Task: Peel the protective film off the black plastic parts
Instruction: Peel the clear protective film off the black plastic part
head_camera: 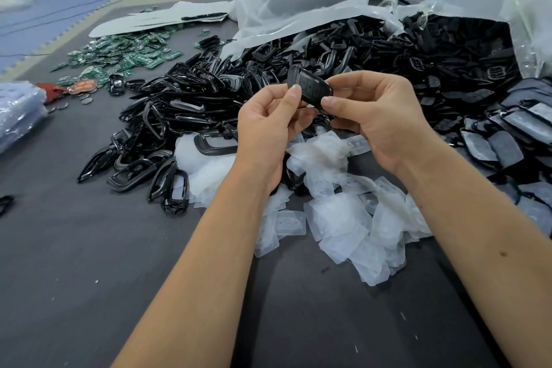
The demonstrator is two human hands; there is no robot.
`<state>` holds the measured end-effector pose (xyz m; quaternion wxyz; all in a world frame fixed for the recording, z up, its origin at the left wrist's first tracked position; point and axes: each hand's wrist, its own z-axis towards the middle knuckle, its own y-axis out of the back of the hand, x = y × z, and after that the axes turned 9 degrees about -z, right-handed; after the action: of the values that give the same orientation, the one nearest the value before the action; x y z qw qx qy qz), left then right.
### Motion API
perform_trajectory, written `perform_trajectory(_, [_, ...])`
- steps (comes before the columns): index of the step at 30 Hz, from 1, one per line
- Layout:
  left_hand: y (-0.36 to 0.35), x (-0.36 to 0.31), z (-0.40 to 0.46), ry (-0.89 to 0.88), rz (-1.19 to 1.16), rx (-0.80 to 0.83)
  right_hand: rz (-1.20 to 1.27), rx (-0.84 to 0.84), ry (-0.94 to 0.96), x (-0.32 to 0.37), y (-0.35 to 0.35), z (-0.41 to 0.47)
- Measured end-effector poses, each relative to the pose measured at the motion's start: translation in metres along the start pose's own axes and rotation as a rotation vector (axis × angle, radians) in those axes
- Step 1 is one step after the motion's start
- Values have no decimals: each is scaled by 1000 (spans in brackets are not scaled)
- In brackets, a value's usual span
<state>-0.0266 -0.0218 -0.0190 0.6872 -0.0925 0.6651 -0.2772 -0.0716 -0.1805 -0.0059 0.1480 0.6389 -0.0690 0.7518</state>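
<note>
Left hand [265, 119] and right hand [378, 116] both pinching glossy black oval shell [310, 88], held above dark felt tabletop [89, 263]. Crumpled translucent film scraps [337, 215] heaped below; shiny black frames [185, 116] piled left.

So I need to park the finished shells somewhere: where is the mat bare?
Bare grey mat lies near-left, between the black frame pile and the near edge, and near-centre below the peeled film heap. A narrower strip runs between the circuit boards and the frames. Right and far centre are crowded with black parts and bags.
</note>
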Motion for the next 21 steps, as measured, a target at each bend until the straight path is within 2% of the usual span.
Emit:
perform_trajectory(4, [0,2,-1,-8,63,-4,-15,-26,4,-2,-1,0])
perform_trajectory(7, [0,1,-2,1,79,-5,-124,-80,97,-2,0,-1])
perform_trajectory(11, [-2,-6,0,102,45,-37,-576,-152,405,2,6,-2])
perform_trajectory(14, [-1,-10,3,167,41,-79,-826,-102,628,5,9,-1])
perform_trajectory(17, [0,-8,3,119,125,-99,-866,-132,747,2,7,-2])
perform_trajectory(21, [1,-8,0,82,124,-86,-847,-210,789,-3,7,-4])
